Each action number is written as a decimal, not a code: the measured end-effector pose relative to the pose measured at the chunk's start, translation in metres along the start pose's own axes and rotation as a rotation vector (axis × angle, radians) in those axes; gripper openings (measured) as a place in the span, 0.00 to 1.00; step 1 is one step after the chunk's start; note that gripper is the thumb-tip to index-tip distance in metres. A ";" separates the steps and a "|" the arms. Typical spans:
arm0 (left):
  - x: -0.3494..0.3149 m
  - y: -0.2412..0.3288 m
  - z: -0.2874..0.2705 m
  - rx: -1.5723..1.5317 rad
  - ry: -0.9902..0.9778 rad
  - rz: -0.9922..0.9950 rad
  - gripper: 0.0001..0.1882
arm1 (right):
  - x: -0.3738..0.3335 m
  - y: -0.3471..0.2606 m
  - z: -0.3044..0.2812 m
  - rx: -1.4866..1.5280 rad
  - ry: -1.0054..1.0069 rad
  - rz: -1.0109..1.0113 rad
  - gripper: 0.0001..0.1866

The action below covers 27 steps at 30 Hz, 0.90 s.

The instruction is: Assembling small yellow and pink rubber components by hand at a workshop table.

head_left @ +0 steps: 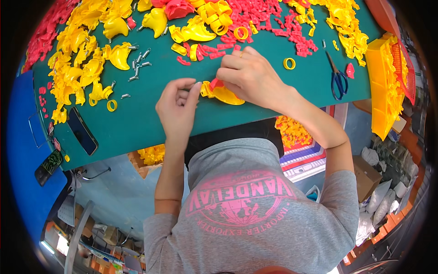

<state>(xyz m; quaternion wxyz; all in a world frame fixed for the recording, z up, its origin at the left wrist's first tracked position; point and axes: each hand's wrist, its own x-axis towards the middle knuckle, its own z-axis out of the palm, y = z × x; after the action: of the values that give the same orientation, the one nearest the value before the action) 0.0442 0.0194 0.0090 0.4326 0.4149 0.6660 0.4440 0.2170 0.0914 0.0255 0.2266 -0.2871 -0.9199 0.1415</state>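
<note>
Green tabletop (141, 116), yellow parts (73, 68) heaped; blue-grey floor (109, 189) below.

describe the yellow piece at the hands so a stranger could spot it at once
On the green table, look toward the near edge, between the left hand and right hand. The curved yellow piece lies there, its right end partly covered by the right hand. Unlike the heaped yellow pieces farther off, it lies apart, a red part showing by its upper edge.
</note>
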 end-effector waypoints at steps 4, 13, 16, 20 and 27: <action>-0.019 -0.003 0.009 0.235 -0.027 0.636 0.09 | -0.003 -0.004 -0.001 0.071 -0.004 0.060 0.08; -0.013 -0.009 0.005 0.254 -0.315 0.793 0.09 | -0.006 -0.006 -0.003 0.048 -0.026 0.061 0.08; -0.015 -0.007 0.008 0.260 -0.285 0.774 0.09 | -0.013 -0.009 0.002 0.064 -0.018 0.095 0.09; -0.020 -0.009 0.013 0.258 -0.266 0.767 0.09 | -0.020 -0.011 0.004 0.137 0.086 0.157 0.09; -0.028 -0.007 0.020 0.212 -0.217 0.660 0.07 | -0.055 -0.029 -0.006 0.159 0.169 0.483 0.10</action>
<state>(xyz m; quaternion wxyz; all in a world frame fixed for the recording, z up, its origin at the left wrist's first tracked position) 0.0700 -0.0041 0.0038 0.2889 0.6947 0.4888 0.4415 0.2466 0.0361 0.0233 0.2840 -0.4905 -0.7885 0.2390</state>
